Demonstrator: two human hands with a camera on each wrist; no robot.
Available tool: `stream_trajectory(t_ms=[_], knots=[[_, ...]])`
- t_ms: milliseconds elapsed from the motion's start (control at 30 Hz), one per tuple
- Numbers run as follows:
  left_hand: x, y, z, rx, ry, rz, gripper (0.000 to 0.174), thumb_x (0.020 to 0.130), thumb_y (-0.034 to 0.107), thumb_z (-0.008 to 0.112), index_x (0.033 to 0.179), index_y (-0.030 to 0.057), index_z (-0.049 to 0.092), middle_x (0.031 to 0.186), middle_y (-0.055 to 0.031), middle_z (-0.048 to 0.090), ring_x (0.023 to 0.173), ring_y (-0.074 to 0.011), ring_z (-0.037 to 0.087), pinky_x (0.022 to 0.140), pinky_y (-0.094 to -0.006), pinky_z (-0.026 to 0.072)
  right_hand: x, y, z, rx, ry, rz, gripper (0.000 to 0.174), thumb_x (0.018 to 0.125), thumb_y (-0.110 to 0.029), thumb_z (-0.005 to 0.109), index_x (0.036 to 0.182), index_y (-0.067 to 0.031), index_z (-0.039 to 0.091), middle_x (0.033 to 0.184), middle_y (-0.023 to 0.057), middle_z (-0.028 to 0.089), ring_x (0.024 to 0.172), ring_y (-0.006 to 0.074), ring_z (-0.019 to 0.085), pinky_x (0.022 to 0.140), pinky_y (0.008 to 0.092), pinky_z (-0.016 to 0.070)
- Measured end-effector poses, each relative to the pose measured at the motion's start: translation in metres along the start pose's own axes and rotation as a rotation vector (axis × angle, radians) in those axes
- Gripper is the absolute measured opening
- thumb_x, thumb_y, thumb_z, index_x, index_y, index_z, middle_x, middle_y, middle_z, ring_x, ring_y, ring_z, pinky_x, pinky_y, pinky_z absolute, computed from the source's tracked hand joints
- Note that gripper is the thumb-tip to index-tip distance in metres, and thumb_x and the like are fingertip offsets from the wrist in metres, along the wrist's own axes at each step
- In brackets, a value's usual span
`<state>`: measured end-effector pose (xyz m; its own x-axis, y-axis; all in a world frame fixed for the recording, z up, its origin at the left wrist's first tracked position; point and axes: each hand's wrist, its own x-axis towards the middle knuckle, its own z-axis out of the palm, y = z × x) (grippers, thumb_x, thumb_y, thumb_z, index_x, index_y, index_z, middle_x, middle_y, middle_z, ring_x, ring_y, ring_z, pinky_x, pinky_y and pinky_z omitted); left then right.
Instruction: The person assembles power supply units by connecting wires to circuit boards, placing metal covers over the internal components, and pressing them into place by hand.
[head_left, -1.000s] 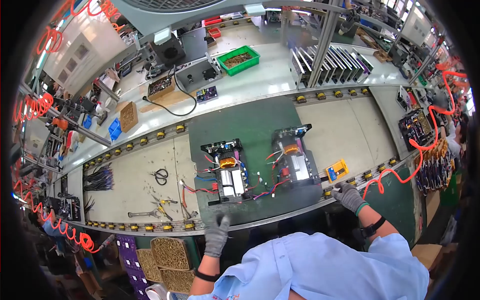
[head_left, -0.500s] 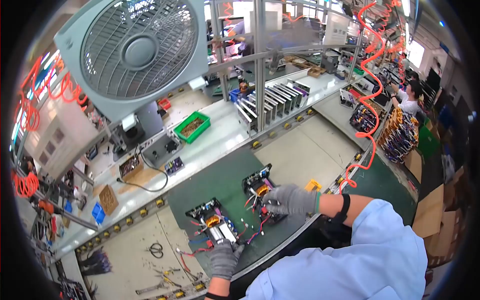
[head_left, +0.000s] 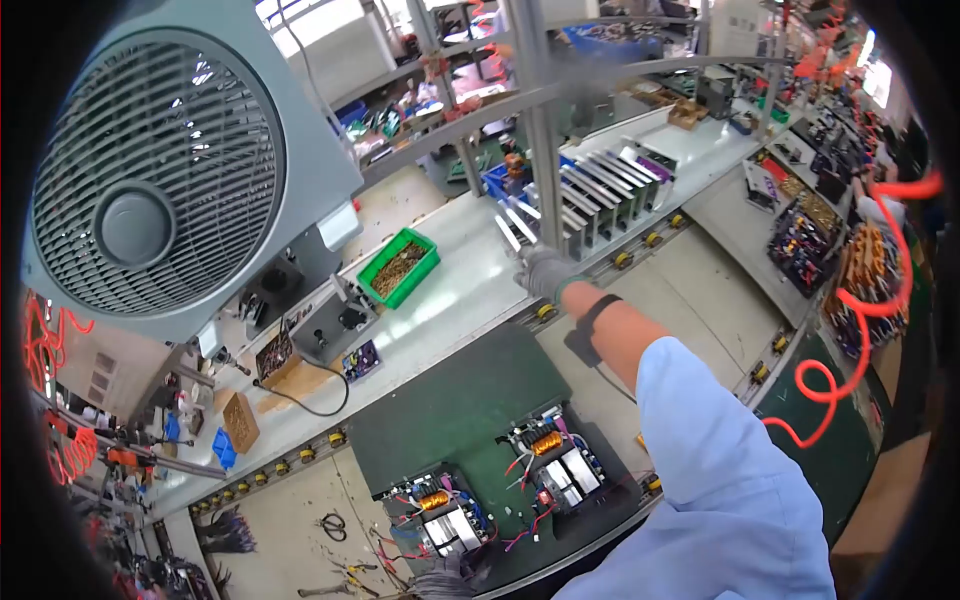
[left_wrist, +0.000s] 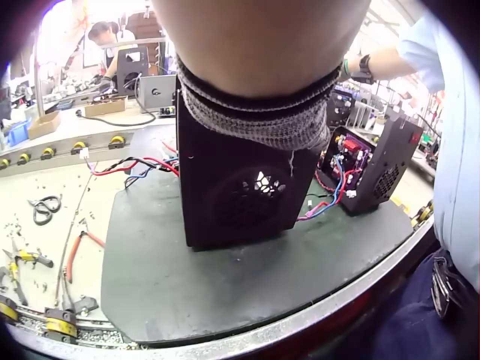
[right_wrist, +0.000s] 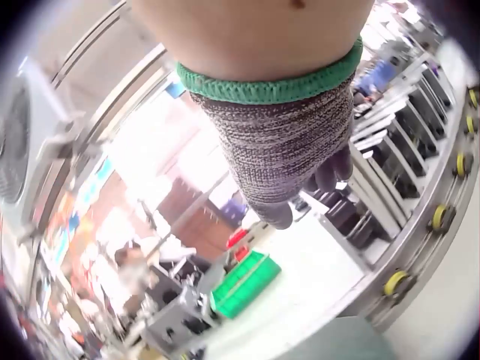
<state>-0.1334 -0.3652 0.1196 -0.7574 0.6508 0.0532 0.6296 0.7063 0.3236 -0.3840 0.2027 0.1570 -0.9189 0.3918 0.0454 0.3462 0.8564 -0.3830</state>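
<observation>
Upright panels: a row of metal-edged panels (head_left: 612,188) stands on the far bench, behind the roller track; a metal post (head_left: 543,170) rises at its left part.
Right hand: the gloved right hand (head_left: 545,274) is at the left end of that row. The right wrist view shows the thumb standing apart from the fingers, with no panel seen between them; whether the fingertips touch the nearest panel, I cannot tell.
Left power unit: the left power unit (head_left: 455,532) sits on a dark green board (head_left: 430,400), its copper coil (head_left: 433,501) and silver blocks visible from the head. Only the left wrist view shows its black wall (left_wrist: 221,214) with a round vent.
Left hand: the gloved left hand (head_left: 445,580) is at the near side of that unit. The wrist view shows mainly the cuff, the fingers hidden, so its grip cannot be told.
Right power unit: the right power unit (head_left: 568,472) is on the same board, beside the first; loose wires lie between them.
Tools: scissors (head_left: 332,527) lie left of the board; the left wrist view adds red-handled pliers (left_wrist: 73,259).
Far bench: a green bin (head_left: 418,280) holds small brass-coloured parts, seen from the head.
Above: a grey box fan (head_left: 150,190).
Background: another person (left_wrist: 112,49), clearest from the left wrist.
</observation>
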Motion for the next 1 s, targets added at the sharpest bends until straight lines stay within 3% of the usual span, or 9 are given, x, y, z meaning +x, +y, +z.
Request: stream_trajectory(t_ms=[100,200,333,467,667,700,733,867,1000], knots=[[-0.004,-0.006,0.007,0.073,-0.047,-0.056,0.061,0.078,0.036,0.079,0.133,0.0201,0.059,0.109,-0.0252,0.063,0.078,-0.0394,0.064,0.066,-0.0520,0.0521,0.082,0.020,0.057,-0.298,0.000,-0.073,0.065,0.082,-0.049,0.071,0.131,-0.0078,0.060,0.132,0.0202,0.060,0.123,0.0359,0.057,0.108,0.0455,0.0449],[0.009,0.010,-0.009,0.123,-0.142,-0.191,0.062,0.076,0.032,0.080,0.132,0.0178,0.059,0.118,-0.0248,0.062,0.085,-0.0417,0.064,0.072,-0.0515,0.0529,0.090,0.000,0.034,-0.100,0.032,0.156,0.099,0.079,-0.051,0.073,0.160,-0.0228,0.023,0.161,0.0180,0.023,0.146,0.0386,0.031,0.118,0.0468,0.0332],[0.006,0.004,-0.005,-0.020,-0.105,-0.148,0.049,0.079,0.027,0.072,0.123,0.0098,0.064,0.096,-0.0191,0.067,0.083,-0.0397,0.063,0.070,-0.0561,0.0489,0.118,-0.005,0.042,-0.035,-0.135,0.430,0.085,0.084,-0.039,0.072,0.157,-0.0342,0.028,0.155,0.0159,0.036,0.143,0.0381,0.038,0.116,0.0459,0.0369],[0.011,0.009,-0.012,0.118,-0.152,-0.146,0.041,0.080,0.029,0.067,0.116,0.0090,0.065,0.082,-0.0158,0.063,0.074,-0.0372,0.061,0.062,-0.0527,0.0468,0.139,0.011,0.078,-0.030,-0.032,0.539,0.050,0.088,-0.043,0.066,0.131,-0.0179,0.061,0.127,0.0144,0.065,0.117,0.0329,0.064,0.098,0.0444,0.0526],[-0.006,-0.005,0.002,0.138,-0.133,-0.164,0.040,0.080,0.027,0.068,0.116,0.0085,0.065,0.081,-0.0140,0.062,0.074,-0.0360,0.061,0.063,-0.0528,0.0462,0.153,0.029,0.110,-0.151,0.115,0.446,0.038,0.095,-0.040,0.060,0.125,-0.0165,0.065,0.119,0.0165,0.067,0.113,0.0346,0.065,0.093,0.0470,0.0537],[-0.001,-0.005,0.000,0.197,-0.143,-0.166,0.033,0.077,0.033,0.070,0.100,0.0113,0.063,0.076,-0.0113,0.062,0.070,-0.0337,0.062,0.060,-0.0502,0.0470,0.156,0.024,0.109,-0.155,0.115,0.430,0.038,0.095,-0.040,0.060,0.125,-0.0165,0.065,0.119,0.0165,0.067,0.113,0.0346,0.065,0.093,0.0470,0.0537],[0.002,-0.002,-0.003,0.253,-0.163,-0.167,0.030,0.074,0.039,0.073,0.085,0.0140,0.061,0.071,-0.0086,0.062,0.066,-0.0313,0.063,0.058,-0.0476,0.0478,0.144,0.014,0.098,-0.112,0.082,0.338,0.037,0.095,-0.040,0.060,0.124,-0.0163,0.065,0.116,0.0167,0.068,0.110,0.0356,0.066,0.092,0.0466,0.0539],[0.000,-0.005,-0.003,0.226,-0.207,-0.182,0.028,0.073,0.037,0.070,0.089,0.0152,0.065,0.074,-0.0095,0.063,0.067,-0.0312,0.063,0.060,-0.0474,0.0489,0.090,-0.049,0.042,0.080,-0.020,0.063,0.035,0.091,-0.035,0.067,0.119,-0.0148,0.067,0.105,0.0179,0.071,0.102,0.0377,0.068,0.090,0.0459,0.0543],[-0.002,-0.005,-0.002,0.191,-0.196,-0.181,0.035,0.074,0.043,0.072,0.091,0.0136,0.065,0.077,-0.0103,0.064,0.070,-0.0317,0.063,0.063,-0.0474,0.0495,0.073,-0.059,0.063,0.368,-0.442,-0.291,0.056,0.070,-0.030,0.085,0.120,-0.0118,0.066,0.094,0.0114,0.072,0.081,0.0247,0.069,0.076,0.0390,0.0582]])
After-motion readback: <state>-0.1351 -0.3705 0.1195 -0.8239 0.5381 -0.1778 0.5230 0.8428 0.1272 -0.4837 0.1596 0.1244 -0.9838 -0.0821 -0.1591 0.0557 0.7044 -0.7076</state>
